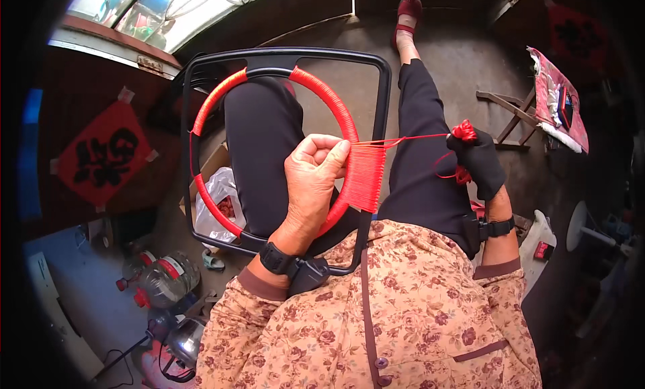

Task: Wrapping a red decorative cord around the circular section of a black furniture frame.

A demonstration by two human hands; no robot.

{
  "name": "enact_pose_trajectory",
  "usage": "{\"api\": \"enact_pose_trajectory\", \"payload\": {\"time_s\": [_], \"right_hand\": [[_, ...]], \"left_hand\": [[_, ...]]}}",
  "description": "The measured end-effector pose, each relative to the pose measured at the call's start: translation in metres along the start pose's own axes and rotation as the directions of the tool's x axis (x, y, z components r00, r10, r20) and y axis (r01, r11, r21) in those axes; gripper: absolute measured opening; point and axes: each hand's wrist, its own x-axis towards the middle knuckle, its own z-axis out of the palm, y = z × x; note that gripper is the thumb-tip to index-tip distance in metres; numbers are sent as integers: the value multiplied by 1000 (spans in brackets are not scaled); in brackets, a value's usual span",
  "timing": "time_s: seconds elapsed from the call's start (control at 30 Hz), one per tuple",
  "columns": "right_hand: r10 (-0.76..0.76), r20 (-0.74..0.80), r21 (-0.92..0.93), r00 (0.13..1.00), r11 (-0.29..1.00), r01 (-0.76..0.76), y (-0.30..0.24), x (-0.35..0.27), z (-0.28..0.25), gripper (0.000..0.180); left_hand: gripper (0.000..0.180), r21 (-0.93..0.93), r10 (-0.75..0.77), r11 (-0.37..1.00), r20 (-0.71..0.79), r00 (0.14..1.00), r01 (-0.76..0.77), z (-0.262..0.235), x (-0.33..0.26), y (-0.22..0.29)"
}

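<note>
At the centre of the frame, we are gripping the red-wrapped ring of the black frame with our left hand, fingers curled tight around it. Our gloved right hand, centre right, is pinching the red cord, pulling it taut from the ring.

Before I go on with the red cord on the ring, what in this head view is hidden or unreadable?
- Left hand: fingertips curl around the red ring, so the grip under them is hidden.
- Right hand: dark and shadowed; how it pinches the red cord is unclear.
- Black frame: its lower edge is covered by the left wrist and floral sleeve.
- White plastic bag: contents too small to identify.
</note>
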Motion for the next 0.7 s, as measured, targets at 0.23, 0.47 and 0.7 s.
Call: {"api": "enact_pose_trajectory", "payload": {"time_s": [0.23,0.47,0.7], "right_hand": [[-43,-39,890,998,453,54,7,-6,-21,21],[-174,-15,968,985,-249,-29,26,21,-14,21],[-94,110,968,989,-216,-128,46,30,-10,24]], "left_hand": [[16,19,-56,998,9,998,56,1,4,2],[35,-74,-212,971,190,959,229,4,8,-1],[41,-177,-288,921,295,911,348,10,5,5]]}}
